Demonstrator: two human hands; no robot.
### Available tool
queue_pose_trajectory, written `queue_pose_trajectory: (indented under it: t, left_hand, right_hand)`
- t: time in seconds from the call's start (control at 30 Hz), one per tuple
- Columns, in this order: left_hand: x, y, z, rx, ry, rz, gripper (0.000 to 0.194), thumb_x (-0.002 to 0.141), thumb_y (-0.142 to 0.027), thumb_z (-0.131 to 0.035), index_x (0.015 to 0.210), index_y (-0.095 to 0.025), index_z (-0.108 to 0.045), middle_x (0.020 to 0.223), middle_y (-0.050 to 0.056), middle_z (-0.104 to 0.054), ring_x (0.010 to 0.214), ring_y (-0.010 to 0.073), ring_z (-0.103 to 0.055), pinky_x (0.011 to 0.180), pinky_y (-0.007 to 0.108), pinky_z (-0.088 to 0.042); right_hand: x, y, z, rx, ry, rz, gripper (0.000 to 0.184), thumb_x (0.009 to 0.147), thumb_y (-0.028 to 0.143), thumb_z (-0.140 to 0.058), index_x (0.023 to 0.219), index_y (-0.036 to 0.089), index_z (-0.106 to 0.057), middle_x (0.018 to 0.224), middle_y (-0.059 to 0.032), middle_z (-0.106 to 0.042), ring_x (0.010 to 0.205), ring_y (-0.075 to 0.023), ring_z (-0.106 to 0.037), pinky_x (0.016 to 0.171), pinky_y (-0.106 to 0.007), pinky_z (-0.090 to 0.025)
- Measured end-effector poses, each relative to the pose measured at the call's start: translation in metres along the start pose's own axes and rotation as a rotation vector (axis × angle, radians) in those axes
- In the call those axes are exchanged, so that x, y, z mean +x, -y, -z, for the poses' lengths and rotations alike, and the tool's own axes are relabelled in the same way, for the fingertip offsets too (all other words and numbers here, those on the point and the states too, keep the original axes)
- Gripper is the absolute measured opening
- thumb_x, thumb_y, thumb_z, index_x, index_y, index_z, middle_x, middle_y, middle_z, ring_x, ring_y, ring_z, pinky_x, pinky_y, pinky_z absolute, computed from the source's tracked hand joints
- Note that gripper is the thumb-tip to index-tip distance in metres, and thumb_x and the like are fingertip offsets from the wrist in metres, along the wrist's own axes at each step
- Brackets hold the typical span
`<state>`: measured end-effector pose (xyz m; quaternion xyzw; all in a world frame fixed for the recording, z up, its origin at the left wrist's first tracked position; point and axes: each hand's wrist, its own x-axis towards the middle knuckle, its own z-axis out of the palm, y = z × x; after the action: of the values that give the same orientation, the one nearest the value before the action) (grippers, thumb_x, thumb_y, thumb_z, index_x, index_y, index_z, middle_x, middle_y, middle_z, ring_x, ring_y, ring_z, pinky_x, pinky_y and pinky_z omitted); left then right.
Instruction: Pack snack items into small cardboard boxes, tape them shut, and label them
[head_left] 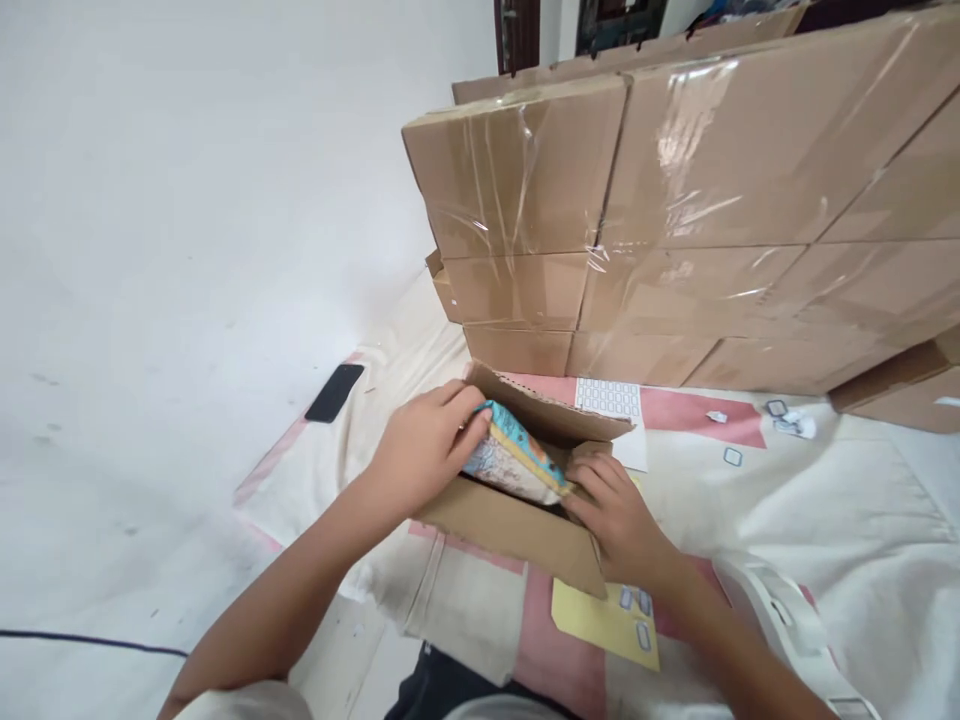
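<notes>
A small open cardboard box [517,530] lies on a cream and pink cloth [825,500] in front of me. A stack of colourful books or packs [514,462], blue on top with pale pages, sits tilted inside it. My left hand [424,445] curls over the left end of the stack, fingers closed on it. My right hand [619,510] grips the right end, with its fingers bent down inside the box at the flap.
A wall of taped cardboard cartons [675,210] stands just behind the box. A black phone [334,392] lies on the white floor to the left. A sticker sheet [609,398], a yellow paper [607,622] and a white tape dispenser [787,620] lie nearby.
</notes>
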<state>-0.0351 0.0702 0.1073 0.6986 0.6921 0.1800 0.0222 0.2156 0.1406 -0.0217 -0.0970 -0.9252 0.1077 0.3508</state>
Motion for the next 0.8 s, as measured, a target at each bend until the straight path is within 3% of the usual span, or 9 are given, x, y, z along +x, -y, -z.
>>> queue_pose_trajectory:
  t: [0.23,0.33,0.4,0.43,0.47,0.5,0.53,0.67,0.8]
  left_hand:
    - [-0.008,-0.007,0.002,0.011,0.47,-0.174,0.022,0.103,-0.029,-0.043,0.092,-0.022,-0.061,0.088,0.001,-0.065,0.074,0.0163,-0.061,0.064,0.029,-0.038]
    - [-0.011,0.019,0.006,-0.154,0.607,-0.2,0.021,0.102,-0.03,-0.047,0.091,-0.022,-0.063,0.088,0.002,-0.068,0.076,0.0163,-0.063,0.066,0.028,-0.043]
    - [-0.016,0.067,0.006,-0.36,0.621,-0.156,0.023,0.101,-0.038,-0.05,0.097,-0.022,-0.066,0.093,0.004,-0.071,0.083,0.0178,-0.067,0.073,0.028,-0.05]
    - [-0.02,0.099,0.004,-0.445,0.468,-0.09,0.028,0.1,-0.043,-0.049,0.098,-0.02,-0.065,0.099,0.007,-0.072,0.091,0.0202,-0.068,0.08,0.031,-0.053]
    - [-0.024,0.135,-0.001,-0.462,0.218,0.042,0.034,0.101,-0.045,-0.043,0.102,-0.018,-0.063,0.104,0.011,-0.072,0.099,0.0227,-0.069,0.087,0.035,-0.055]
    - [-0.028,0.172,-0.007,-0.365,-0.05,0.231,0.041,0.103,-0.047,-0.034,0.109,-0.017,-0.06,0.107,0.013,-0.071,0.102,0.0233,-0.069,0.091,0.038,-0.055]
    - [-0.031,0.208,-0.015,-0.215,-0.206,0.426,0.047,0.103,-0.049,-0.028,0.12,-0.016,-0.056,0.117,0.015,-0.069,0.111,0.0239,-0.067,0.097,0.041,-0.054]
    - [-0.038,0.319,-0.052,-0.061,-0.116,0.628,0.08,0.084,-0.053,-0.061,0.143,-0.002,-0.043,0.158,0.032,-0.035,0.149,0.0422,-0.035,0.12,0.059,-0.033]
    - [-0.029,0.371,-0.082,0.011,0.024,0.68,0.088,0.084,-0.054,-0.06,0.15,0.0,-0.039,0.164,0.03,-0.025,0.155,0.0421,-0.023,0.126,0.059,-0.018]
  right_hand:
    - [-0.002,0.017,-0.023,-0.051,-0.078,0.056,0.041,0.077,0.017,-0.055,0.116,0.011,-0.067,0.105,-0.016,-0.065,0.109,-0.0332,-0.057,0.1,-0.054,-0.042]
    - [-0.001,0.027,-0.032,-0.066,-0.071,0.089,0.042,0.076,0.014,-0.052,0.114,0.013,-0.069,0.108,-0.0139,-0.068,0.114,-0.0323,-0.057,0.108,-0.052,-0.038]
    - [-0.003,0.03,-0.035,-0.068,-0.106,0.092,0.04,0.075,0.014,-0.051,0.111,0.013,-0.07,0.107,-0.0134,-0.069,0.115,-0.0317,-0.057,0.111,-0.051,-0.036]
    - [-0.004,0.03,-0.036,-0.067,-0.133,0.085,0.039,0.076,0.015,-0.05,0.11,0.013,-0.07,0.106,-0.0133,-0.069,0.114,-0.0314,-0.058,0.111,-0.051,-0.036]
    - [-0.006,0.028,-0.036,-0.067,-0.16,0.069,0.038,0.076,0.015,-0.05,0.109,0.014,-0.07,0.104,-0.0131,-0.068,0.114,-0.031,-0.058,0.111,-0.051,-0.036]
    - [-0.008,0.025,-0.036,-0.068,-0.183,0.046,0.037,0.077,0.016,-0.05,0.108,0.015,-0.07,0.103,-0.0128,-0.068,0.113,-0.0306,-0.059,0.11,-0.051,-0.036]
    - [-0.01,0.022,-0.037,-0.069,-0.202,0.019,0.035,0.079,0.018,-0.051,0.109,0.016,-0.069,0.103,-0.0127,-0.068,0.112,-0.0306,-0.06,0.109,-0.052,-0.037]
    - [-0.019,0.006,-0.041,-0.09,-0.311,-0.081,0.028,0.078,0.025,-0.06,0.104,0.019,-0.068,0.102,-0.0119,-0.067,0.104,-0.032,-0.062,0.102,-0.057,-0.041]
    - [-0.023,0.002,-0.045,-0.104,-0.335,-0.099,0.026,0.076,0.024,-0.063,0.101,0.017,-0.068,0.102,-0.0121,-0.067,0.103,-0.0335,-0.063,0.099,-0.058,-0.041]
